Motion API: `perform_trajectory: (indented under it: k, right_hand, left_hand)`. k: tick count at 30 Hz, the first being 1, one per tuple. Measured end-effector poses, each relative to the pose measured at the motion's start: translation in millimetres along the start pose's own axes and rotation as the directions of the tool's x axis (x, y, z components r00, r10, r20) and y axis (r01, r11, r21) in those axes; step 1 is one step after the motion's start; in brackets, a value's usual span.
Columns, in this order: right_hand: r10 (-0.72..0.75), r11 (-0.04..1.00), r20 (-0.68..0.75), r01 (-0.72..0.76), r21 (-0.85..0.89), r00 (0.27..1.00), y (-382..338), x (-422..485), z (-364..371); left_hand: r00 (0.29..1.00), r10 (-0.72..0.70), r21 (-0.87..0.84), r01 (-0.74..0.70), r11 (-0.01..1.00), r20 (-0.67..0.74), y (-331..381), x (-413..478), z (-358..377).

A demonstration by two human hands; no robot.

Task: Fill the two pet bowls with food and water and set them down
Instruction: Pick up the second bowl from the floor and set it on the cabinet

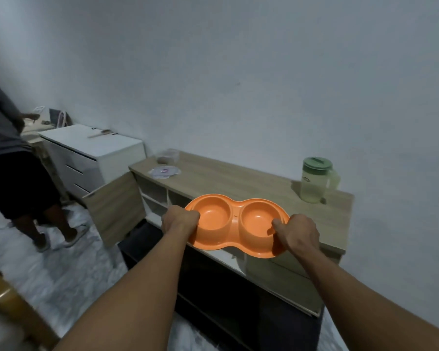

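**Double pet bowl still empty, held at both ends**

Head view, the only one there is: the orange double bowl is gripped at both ends. The left hand has its fingers closed over the left rim, and the right hand is clamped on the right rim with the thumb hooked into that cup. Both cups look empty. The bowl sits at the front edge of the wooden tabletop, partly overhanging it, and I can't tell if it's resting or just above.

The green-lidded water jug stands behind the bowl to its right. A small clear tub and a loose lid sit behind it to the left, probably the food.

My tip: push it fully onto the tabletop and keep it level before pouring anything.
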State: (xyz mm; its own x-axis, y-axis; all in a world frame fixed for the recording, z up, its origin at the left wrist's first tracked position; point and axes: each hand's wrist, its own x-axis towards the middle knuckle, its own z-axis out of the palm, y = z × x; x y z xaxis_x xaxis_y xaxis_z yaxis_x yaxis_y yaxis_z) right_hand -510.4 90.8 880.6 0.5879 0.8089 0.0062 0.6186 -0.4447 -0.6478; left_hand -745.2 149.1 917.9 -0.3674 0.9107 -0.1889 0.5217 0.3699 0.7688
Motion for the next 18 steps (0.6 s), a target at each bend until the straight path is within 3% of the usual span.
perform_trajectory:
  k: [7, 18]
  right_hand:
    - [-0.011, 1.0, 0.009, 0.011, 0.009, 1.0, -90.5, 78.9, 94.3]
    - [0.025, 0.999, -0.027, -0.025, 0.023, 0.999, -219.5, 249.9, 213.4]
  left_hand:
    - [0.998, -0.06, -0.06, 0.058, 0.997, -0.035, 7.0, 142.1, -15.9]
    - [1.0, -0.002, -0.048, 0.002, 0.999, -0.004, 75.4, 360.0, -10.0]
